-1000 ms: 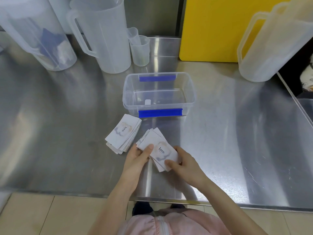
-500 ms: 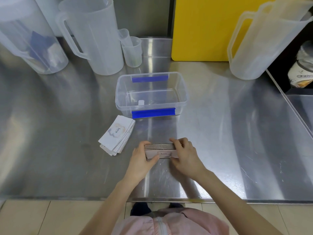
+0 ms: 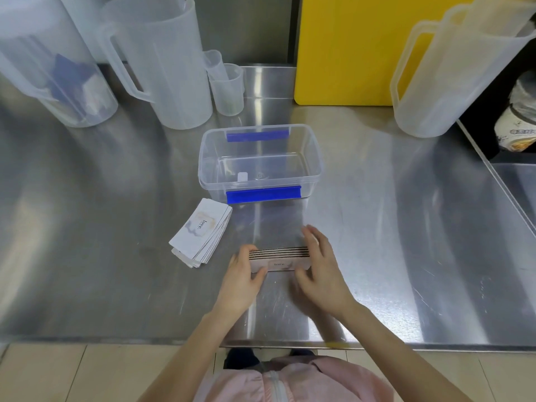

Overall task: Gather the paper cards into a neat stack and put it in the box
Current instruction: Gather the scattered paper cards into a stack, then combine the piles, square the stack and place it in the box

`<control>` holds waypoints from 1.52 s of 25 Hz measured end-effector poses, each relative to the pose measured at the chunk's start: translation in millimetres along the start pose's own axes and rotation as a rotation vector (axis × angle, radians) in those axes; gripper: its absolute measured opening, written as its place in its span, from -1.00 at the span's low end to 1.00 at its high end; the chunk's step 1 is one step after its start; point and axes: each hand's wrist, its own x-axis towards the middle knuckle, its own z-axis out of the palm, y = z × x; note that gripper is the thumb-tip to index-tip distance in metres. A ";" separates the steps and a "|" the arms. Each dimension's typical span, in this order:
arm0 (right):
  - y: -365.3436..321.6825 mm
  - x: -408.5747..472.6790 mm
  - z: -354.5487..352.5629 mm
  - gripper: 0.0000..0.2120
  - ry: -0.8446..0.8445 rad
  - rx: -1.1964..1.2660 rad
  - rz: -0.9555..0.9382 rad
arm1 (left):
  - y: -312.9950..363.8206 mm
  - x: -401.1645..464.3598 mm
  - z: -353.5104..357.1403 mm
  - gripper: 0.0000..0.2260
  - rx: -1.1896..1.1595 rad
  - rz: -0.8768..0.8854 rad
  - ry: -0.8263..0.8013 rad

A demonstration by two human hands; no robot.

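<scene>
A squared pack of white "love" cards (image 3: 278, 258) stands on its long edge on the steel counter. My left hand (image 3: 242, 278) grips its left end. My right hand (image 3: 320, 266) rests flat against its right end, fingers spread and blurred. A second, fanned pile of the same cards (image 3: 203, 232) lies flat to the left. The clear plastic box (image 3: 314, 172) with blue clips sits open just behind, holding only a small white piece.
Large translucent jugs (image 3: 162, 62) and small measuring cups (image 3: 229, 88) stand at the back left. Another jug (image 3: 452, 71) stands at the back right beside a yellow board (image 3: 345, 47). The counter's front edge (image 3: 290, 343) runs close to my body.
A second ago the cards lay loosely fanned under both hands. They now stand on edge, squared up, and my right hand's fingers have loosened from the pack's right end.
</scene>
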 end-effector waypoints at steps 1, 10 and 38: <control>1.1 -1.0 -1.0 -0.37 -0.018 0.098 0.067 | -1.3 0.2 -0.4 -0.66 -0.004 -0.009 0.000; 3.1 -11.5 8.2 -0.57 0.018 0.148 0.175 | 7.4 -5.1 2.3 -0.72 -0.115 -0.040 0.095; -68.6 36.8 -11.8 -0.74 -0.239 0.349 0.158 | 34.5 16.3 -80.4 -0.76 -0.657 -0.196 -0.069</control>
